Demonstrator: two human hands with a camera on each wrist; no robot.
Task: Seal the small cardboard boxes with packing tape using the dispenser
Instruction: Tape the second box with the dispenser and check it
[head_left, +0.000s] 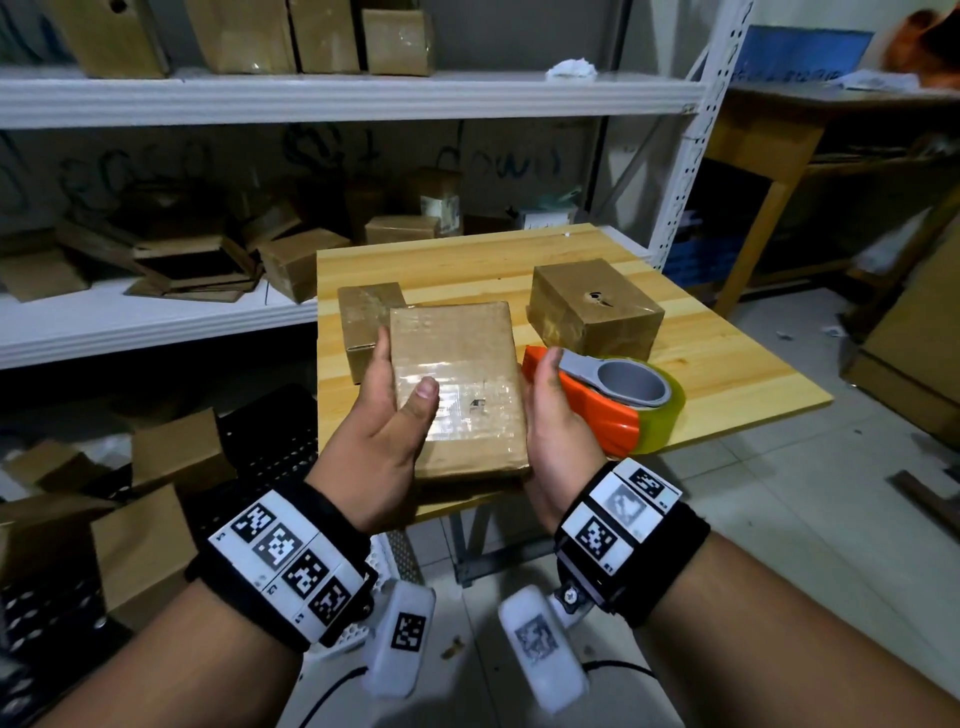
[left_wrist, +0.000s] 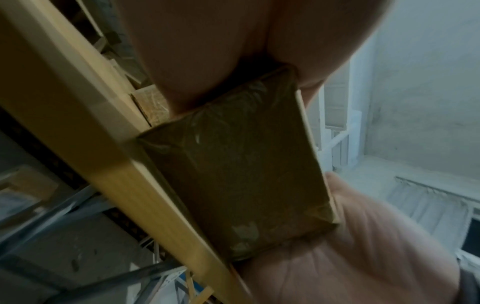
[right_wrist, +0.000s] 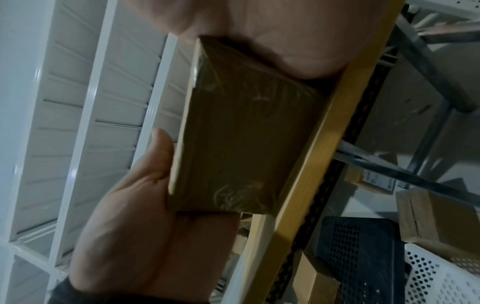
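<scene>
Your left hand hides its fingers under the box. Right hand fingers hidden behind the box too. Tape dispenser partly covered beside the box. Both wrist views blurred.

Head view evenly lit, sharp at center, wide-angle bending at edges. Wrist views dim, motion-blurred, box underside in deep shadow.

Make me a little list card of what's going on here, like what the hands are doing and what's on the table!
held box: flat cardboard box, shiny tape over its top
left hand: grips the box's left side, thumb on top
right hand: holds the box's right side
tape dispenser: orange, lying on the wooden table, untouched
other boxes on table: one behind the held box, one with a torn hole
</scene>
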